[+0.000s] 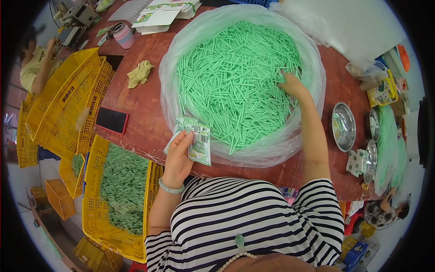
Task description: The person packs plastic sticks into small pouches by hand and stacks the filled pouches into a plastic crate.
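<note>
My left hand [180, 152] is closed on small printed packets [199, 144] with green-striped edges, held by the near left rim of a big clear plastic bag [168, 81]. Inside that open bag lies a heap of short, thin light-green sticks [235, 81]. On the heap's right side, my right hand [292, 85] reaches in with its fingers curled together among the sticks. How many sticks those fingers hold is too small to make out.
A phone [112, 120] and a crumpled yellow cloth [140, 74] lie on the red table [136, 106] at left. Metal bowls [343, 127] stand at right. A yellow crate [93, 190] of green packets sits low left. Other people [38, 68] work at the far left and lower right.
</note>
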`<state>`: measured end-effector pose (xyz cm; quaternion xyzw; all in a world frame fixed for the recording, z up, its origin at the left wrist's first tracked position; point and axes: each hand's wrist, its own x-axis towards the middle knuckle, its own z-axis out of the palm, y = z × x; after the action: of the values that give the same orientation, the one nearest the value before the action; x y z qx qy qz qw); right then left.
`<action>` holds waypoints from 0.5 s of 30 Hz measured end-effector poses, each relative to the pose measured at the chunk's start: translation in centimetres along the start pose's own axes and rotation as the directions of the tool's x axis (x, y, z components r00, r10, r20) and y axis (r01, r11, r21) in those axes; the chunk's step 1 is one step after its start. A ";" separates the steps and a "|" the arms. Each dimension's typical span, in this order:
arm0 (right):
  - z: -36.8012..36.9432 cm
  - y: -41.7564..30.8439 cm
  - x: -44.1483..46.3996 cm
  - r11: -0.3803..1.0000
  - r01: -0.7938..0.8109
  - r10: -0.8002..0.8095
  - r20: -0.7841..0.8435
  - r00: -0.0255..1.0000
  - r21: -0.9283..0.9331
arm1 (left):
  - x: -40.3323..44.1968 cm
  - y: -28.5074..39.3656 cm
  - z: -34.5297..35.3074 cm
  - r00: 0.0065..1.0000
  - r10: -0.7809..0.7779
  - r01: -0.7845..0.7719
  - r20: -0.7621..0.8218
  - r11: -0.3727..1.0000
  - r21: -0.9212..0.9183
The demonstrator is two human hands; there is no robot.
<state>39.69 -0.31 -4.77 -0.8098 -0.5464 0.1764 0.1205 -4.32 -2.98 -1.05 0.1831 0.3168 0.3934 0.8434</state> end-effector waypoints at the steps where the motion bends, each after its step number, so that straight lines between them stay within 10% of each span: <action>1: 0.1 0.1 0.4 0.999 0.049 -0.049 -0.003 0.999 -0.009 | 0.0 0.0 0.1 1.000 -0.002 0.002 0.008 1.000 -0.003; 10: -1.2 -1.6 -0.8 0.973 -0.021 -0.007 -0.120 0.993 -0.232 | 0.3 0.0 0.1 1.000 0.015 -0.015 -0.001 1.000 0.003; 12: -2.5 -3.4 -2.6 0.803 -0.065 0.078 0.004 0.997 0.593 | 0.1 0.3 0.9 1.000 -0.017 0.017 0.004 1.000 -0.006; 15: -2.0 -6.9 -5.0 0.377 -0.058 0.026 0.052 0.998 0.924 | 0.7 0.0 1.6 0.994 -0.023 0.010 0.104 0.993 0.120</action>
<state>33.02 -2.34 0.52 -0.6159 -0.3361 0.4658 0.5391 -2.89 -2.56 -0.16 0.2511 0.2965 0.3567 0.8496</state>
